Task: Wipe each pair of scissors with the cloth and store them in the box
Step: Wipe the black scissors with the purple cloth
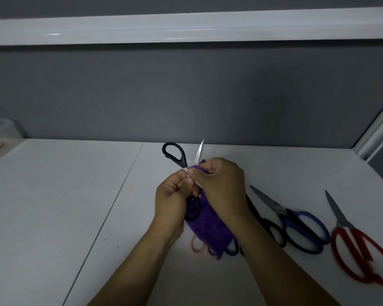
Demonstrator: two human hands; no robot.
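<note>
Black-handled scissors point(174, 154) are held spread open above the white table point(53, 195). My left hand point(171, 198) grips them near the pivot, with the lower black loop by my palm. One blade points up and away. My right hand point(221, 184) pinches a purple cloth point(208, 226) around the other blade. The cloth hangs down between my wrists. A clear plastic box point(0, 138) sits at the far left edge, with something purple inside it.
Blue-handled scissors point(301, 228) and red-handled scissors point(363, 250) lie on the table at the right. Black-handled scissors point(268, 226) lie partly under my right forearm. Pink and dark blue handles point(197, 246) show under the cloth. A grey wall stands behind.
</note>
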